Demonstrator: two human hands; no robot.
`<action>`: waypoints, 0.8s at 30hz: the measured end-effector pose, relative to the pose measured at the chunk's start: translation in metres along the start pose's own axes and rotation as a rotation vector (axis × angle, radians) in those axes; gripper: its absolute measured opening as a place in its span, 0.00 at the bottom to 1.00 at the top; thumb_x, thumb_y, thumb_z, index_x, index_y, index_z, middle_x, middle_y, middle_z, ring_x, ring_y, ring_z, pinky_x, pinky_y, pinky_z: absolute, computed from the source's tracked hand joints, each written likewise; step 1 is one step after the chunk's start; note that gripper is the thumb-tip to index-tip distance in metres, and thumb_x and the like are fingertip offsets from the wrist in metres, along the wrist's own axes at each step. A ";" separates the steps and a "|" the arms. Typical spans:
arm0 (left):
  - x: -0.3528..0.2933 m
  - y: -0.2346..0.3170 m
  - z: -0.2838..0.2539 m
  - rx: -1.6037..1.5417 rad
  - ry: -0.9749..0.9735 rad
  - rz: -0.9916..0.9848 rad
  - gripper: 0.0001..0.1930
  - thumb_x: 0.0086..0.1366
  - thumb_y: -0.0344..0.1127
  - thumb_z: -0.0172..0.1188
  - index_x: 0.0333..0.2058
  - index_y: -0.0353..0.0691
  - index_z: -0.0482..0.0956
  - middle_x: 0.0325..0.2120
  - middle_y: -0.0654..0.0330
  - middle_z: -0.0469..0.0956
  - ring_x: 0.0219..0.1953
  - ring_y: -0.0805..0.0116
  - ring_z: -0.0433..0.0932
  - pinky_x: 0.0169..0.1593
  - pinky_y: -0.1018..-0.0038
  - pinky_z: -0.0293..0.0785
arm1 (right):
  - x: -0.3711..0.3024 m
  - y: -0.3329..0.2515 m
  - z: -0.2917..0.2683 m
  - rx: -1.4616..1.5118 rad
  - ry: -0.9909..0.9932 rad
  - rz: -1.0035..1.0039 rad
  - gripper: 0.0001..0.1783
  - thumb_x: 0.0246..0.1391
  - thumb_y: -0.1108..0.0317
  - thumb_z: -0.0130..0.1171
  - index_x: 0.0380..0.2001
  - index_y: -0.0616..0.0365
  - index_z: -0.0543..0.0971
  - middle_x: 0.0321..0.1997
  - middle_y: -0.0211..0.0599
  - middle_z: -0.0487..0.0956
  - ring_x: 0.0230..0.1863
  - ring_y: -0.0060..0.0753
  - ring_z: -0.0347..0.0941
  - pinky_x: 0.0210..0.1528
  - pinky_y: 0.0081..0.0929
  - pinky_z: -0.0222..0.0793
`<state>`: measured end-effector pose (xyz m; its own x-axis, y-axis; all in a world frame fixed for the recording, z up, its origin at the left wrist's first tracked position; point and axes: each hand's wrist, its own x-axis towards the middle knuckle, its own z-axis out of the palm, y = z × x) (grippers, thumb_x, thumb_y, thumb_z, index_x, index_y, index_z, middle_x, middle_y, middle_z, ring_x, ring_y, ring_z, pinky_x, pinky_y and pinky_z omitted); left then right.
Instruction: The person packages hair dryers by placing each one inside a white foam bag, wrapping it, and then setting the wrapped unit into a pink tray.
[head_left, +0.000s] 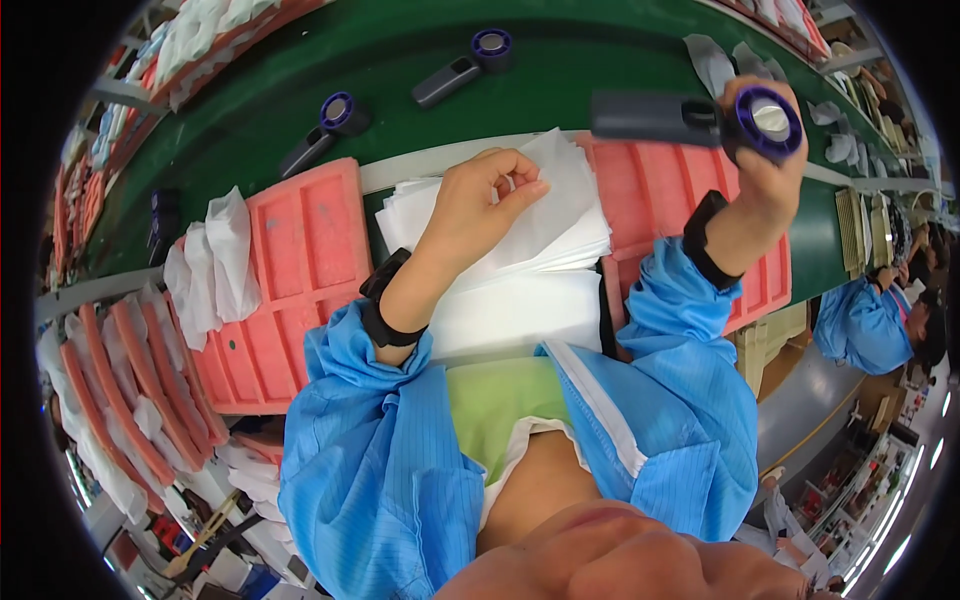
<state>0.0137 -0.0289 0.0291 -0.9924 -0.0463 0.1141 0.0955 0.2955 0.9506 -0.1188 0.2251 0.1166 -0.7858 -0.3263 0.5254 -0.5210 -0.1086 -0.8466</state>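
Observation:
My right hand point(772, 165) is raised at the right, wrapped round the purple-ringed head of a handheld fan point(655, 118). The fan's dark grey handle points left. Over a stack of white packing sleeves point(520, 310), my left hand point(487, 205) is closed, with thumb and index finger pinched at the edge of a thin top sleeve point(565, 185). That sleeve lies askew on the pile. Pink compartment trays flank the stack: a left tray point(305, 210) and a right tray point(622, 165). White-wrapped pieces point(232, 255) rest on the left one's outer side.
Beyond the trays runs a green belt point(400, 140) carrying a fan point(455, 78) and a second fan point(325, 130). Loose white sleeves point(708, 65) lie at its far right. Filled pink trays point(130, 385) stand at the left. A person in blue point(865, 320) sits at far right.

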 end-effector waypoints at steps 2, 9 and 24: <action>-0.003 0.005 -0.006 -0.054 0.004 -0.005 0.07 0.56 0.31 0.64 0.29 0.36 0.76 0.24 0.63 0.75 0.21 0.75 0.69 0.27 0.77 0.66 | -0.004 -0.012 0.001 -0.012 -0.217 -0.057 0.28 0.27 0.75 0.67 0.38 0.62 0.72 0.38 0.36 0.75 0.39 0.26 0.72 0.45 0.20 0.67; -0.008 0.023 -0.030 -0.336 0.134 -0.006 0.06 0.62 0.32 0.61 0.33 0.37 0.75 0.25 0.67 0.75 0.25 0.81 0.71 0.29 0.82 0.66 | -0.004 -0.008 0.071 -0.011 -0.453 -0.024 0.31 0.22 0.75 0.69 0.38 0.61 0.71 0.40 0.37 0.73 0.42 0.30 0.71 0.46 0.23 0.66; -0.012 0.044 -0.036 -0.931 0.219 0.050 0.07 0.65 0.33 0.57 0.38 0.37 0.76 0.30 0.67 0.75 0.35 0.80 0.69 0.46 0.79 0.64 | -0.016 -0.023 0.126 -0.493 -0.253 -0.347 0.39 0.22 0.73 0.77 0.47 0.59 0.75 0.45 0.42 0.70 0.46 0.41 0.70 0.45 0.30 0.69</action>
<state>0.0328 -0.0494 0.0800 -0.9579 -0.2597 0.1225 0.2547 -0.5713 0.7803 -0.0521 0.1145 0.1173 -0.4733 -0.5672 0.6740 -0.8692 0.1761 -0.4621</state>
